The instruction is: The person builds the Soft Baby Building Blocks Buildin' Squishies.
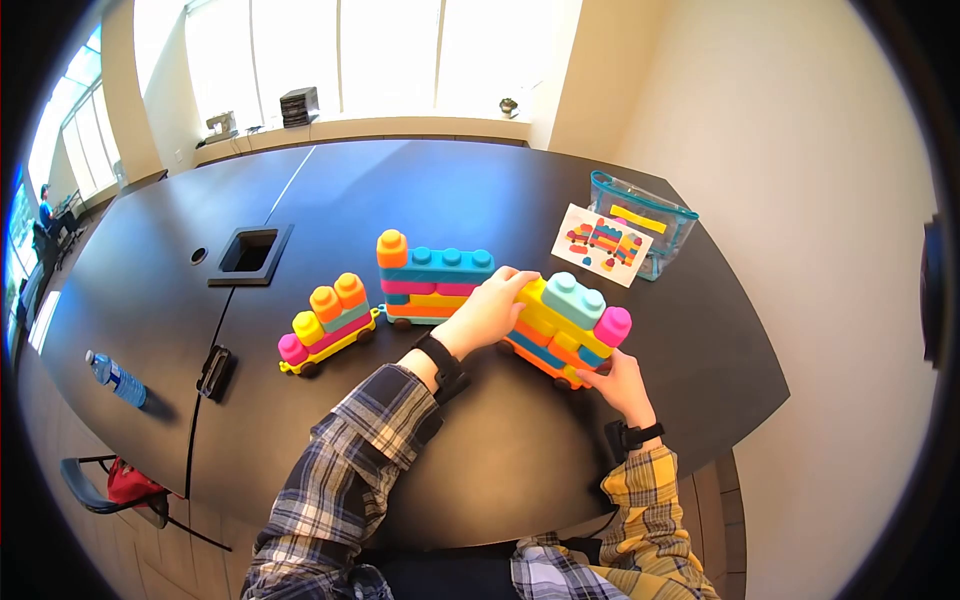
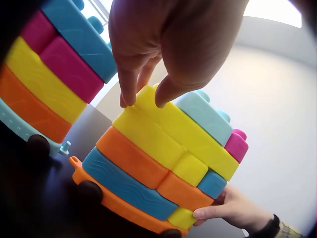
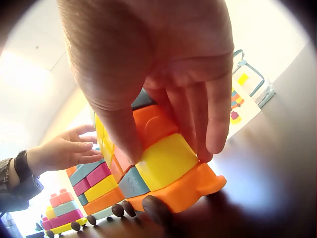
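A toy train car (image 1: 545, 318) of stacked building blocks has an orange wheeled base, with yellow, blue and orange blocks and light teal and pink ones on top. My left hand (image 1: 487, 312) pinches a yellow block (image 2: 158, 111) at its upper left end between thumb and fingers. At the other end my right hand (image 1: 622, 388) grips the car low, thumb by a small yellow block (image 3: 167, 161). The orange loop (image 2: 75, 161) on this base is apart from the peg (image 2: 65, 148) of the middle block car (image 1: 437, 264), which stands to the left.
A smaller block car (image 1: 335, 330) joins the middle car's left end. Behind on the right are a picture card (image 1: 600, 246) and a clear zip bag (image 1: 668, 228). Farther left are a water bottle (image 1: 118, 381), a black case (image 1: 215, 373) and a square table opening (image 1: 250, 253).
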Action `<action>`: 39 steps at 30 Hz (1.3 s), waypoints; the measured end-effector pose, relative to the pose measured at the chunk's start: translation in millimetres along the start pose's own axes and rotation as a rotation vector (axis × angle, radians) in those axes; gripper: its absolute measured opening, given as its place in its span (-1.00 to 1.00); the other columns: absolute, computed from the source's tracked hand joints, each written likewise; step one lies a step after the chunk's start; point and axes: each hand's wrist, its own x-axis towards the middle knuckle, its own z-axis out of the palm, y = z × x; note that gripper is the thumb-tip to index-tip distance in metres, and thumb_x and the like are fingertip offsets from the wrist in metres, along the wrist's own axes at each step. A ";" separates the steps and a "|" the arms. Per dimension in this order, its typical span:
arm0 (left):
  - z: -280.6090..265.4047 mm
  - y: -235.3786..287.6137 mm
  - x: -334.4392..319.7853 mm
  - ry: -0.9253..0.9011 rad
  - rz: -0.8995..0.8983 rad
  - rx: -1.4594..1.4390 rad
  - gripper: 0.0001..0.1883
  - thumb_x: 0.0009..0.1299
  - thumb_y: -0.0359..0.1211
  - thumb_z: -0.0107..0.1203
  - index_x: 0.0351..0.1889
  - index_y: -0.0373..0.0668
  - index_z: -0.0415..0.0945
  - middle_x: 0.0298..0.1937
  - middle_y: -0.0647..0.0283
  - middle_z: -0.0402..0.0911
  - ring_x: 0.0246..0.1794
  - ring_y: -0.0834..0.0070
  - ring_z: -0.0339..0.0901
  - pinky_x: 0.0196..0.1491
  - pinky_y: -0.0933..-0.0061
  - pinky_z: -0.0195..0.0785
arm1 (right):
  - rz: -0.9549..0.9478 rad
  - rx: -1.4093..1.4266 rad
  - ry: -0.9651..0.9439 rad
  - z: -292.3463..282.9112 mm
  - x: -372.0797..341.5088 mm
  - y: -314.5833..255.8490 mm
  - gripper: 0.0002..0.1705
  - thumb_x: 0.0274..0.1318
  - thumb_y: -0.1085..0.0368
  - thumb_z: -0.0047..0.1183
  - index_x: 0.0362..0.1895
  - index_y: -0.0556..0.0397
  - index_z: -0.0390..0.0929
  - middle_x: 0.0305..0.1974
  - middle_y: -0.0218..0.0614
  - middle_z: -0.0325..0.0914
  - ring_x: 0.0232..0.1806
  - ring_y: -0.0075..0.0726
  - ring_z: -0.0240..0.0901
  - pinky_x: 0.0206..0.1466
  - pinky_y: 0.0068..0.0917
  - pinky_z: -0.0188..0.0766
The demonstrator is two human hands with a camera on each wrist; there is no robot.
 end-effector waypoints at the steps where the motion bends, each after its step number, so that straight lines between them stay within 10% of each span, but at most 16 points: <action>1: 3.4 -5.1 2.1 0.001 0.003 -0.001 -0.48 0.48 -0.55 0.17 0.40 -0.07 0.46 0.21 -0.01 0.52 0.15 -0.02 0.59 0.24 0.14 0.51 | -0.001 -0.002 0.002 -0.2 1.9 0.0 -0.44 0.05 0.27 0.51 0.13 0.21 0.65 -0.11 -0.10 0.82 -0.10 -0.15 0.80 0.06 -0.25 0.68; 12: -12.9 18.7 -21.1 0.061 0.018 0.091 -0.27 0.46 -0.43 0.29 0.59 -0.16 0.26 0.50 -0.15 0.37 0.46 -0.12 0.41 0.47 0.07 0.36 | -0.075 -0.009 -0.048 0.0 6.0 1.0 -0.26 0.02 0.19 0.56 0.25 0.20 0.57 0.00 -0.09 0.79 -0.01 -0.14 0.77 0.15 -0.23 0.64; 19: -97.9 106.8 -150.6 -0.001 0.061 0.177 -0.74 0.42 -0.31 0.40 0.02 -0.12 0.70 -0.15 0.17 0.74 -0.13 0.16 0.68 -0.06 0.21 0.59 | 0.010 0.045 0.276 -12.6 -54.6 -15.9 -0.41 0.09 0.24 0.52 0.17 0.17 0.63 0.00 -0.17 0.76 -0.09 -0.30 0.70 0.00 -0.36 0.61; 25: -137.2 132.9 -264.5 0.335 -0.204 0.315 -0.90 0.31 -0.39 0.46 -0.26 -0.10 0.76 -0.46 0.25 0.70 -0.52 0.31 0.63 -0.41 0.31 0.48 | -0.115 0.309 0.403 -3.6 -121.0 -28.7 -0.87 0.18 0.41 0.38 -0.28 0.24 0.72 -0.42 -0.25 0.71 -0.38 -0.44 0.65 -0.22 -0.52 0.56; 32: -155.1 119.3 -362.5 1.000 -0.458 0.358 -0.79 0.57 -0.40 0.22 -0.33 -0.30 0.66 -0.58 0.26 0.62 -0.61 0.55 0.56 -0.49 0.54 0.28 | -0.243 0.410 0.681 -14.1 -157.9 -37.2 -0.66 0.37 0.28 0.24 -0.47 0.22 0.60 -0.54 -0.23 0.59 -0.51 -0.37 0.54 -0.37 -0.49 0.47; 39: -180.2 105.3 -386.6 1.158 -0.507 0.628 -0.68 0.69 -0.38 0.08 -0.35 -0.34 0.58 -0.62 0.37 0.49 -0.65 0.72 0.36 -0.50 0.62 0.03 | -0.339 0.275 0.838 -16.1 -156.1 -33.4 -0.53 0.53 0.24 0.04 -0.55 0.12 0.50 -0.58 -0.34 0.46 -0.59 -0.46 0.38 -0.49 -0.54 0.28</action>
